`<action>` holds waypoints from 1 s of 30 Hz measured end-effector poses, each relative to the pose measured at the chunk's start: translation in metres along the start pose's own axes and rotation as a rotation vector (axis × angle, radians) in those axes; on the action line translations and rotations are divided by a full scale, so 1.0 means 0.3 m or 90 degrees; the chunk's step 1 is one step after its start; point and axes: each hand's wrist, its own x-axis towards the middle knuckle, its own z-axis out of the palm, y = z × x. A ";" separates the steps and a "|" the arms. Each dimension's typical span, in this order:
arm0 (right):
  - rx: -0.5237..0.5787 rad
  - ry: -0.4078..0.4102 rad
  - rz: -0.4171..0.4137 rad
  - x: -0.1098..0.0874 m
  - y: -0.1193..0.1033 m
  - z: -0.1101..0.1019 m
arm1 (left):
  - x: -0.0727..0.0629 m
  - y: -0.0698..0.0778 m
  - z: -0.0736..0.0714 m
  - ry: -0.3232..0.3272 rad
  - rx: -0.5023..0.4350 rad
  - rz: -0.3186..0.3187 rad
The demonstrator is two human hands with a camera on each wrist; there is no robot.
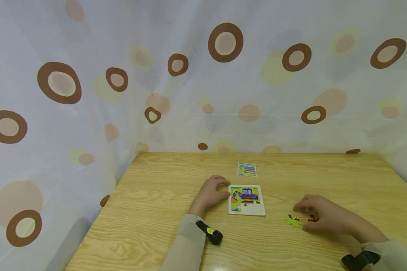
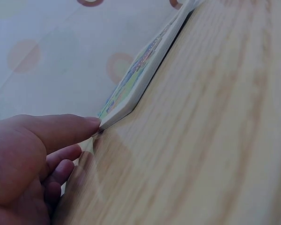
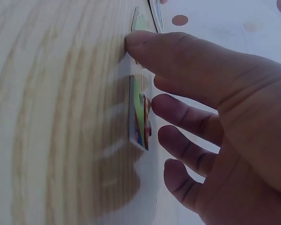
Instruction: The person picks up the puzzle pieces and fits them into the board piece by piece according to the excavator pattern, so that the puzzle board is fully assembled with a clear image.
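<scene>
A puzzle board [image 1: 262, 203] with a white rim lies on the table, a blue excavator picture filling most of it and a bare white patch at its lower part. My left hand [image 1: 211, 192] rests beside its left edge; in the left wrist view the thumb [image 2: 70, 131] touches the board's corner. To the right, my right hand [image 1: 329, 215] is low over loose puzzle pieces, thumb and fingers spread apart. One green piece [image 1: 293, 221] shows past the fingertips. Another piece [image 3: 139, 115] lies between thumb and fingers, with a visible gap to the fingers.
Behind the board lies a small picture card [image 1: 247, 169] of the same excavator. The wooden table [image 1: 149, 195] ends at a patterned curtain [image 1: 190, 128] at the back and left. A black strap camera [image 1: 211, 234] sits on the left wrist.
</scene>
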 end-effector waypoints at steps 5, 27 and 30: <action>0.030 -0.006 0.010 -0.003 0.002 0.005 | 0.001 0.000 -0.001 0.001 -0.001 0.003; 0.040 0.010 -0.040 -0.007 0.013 0.013 | -0.001 0.005 -0.005 0.003 -0.003 0.002; 0.044 0.006 -0.029 -0.003 0.007 0.014 | -0.002 0.004 -0.004 0.003 -0.002 0.001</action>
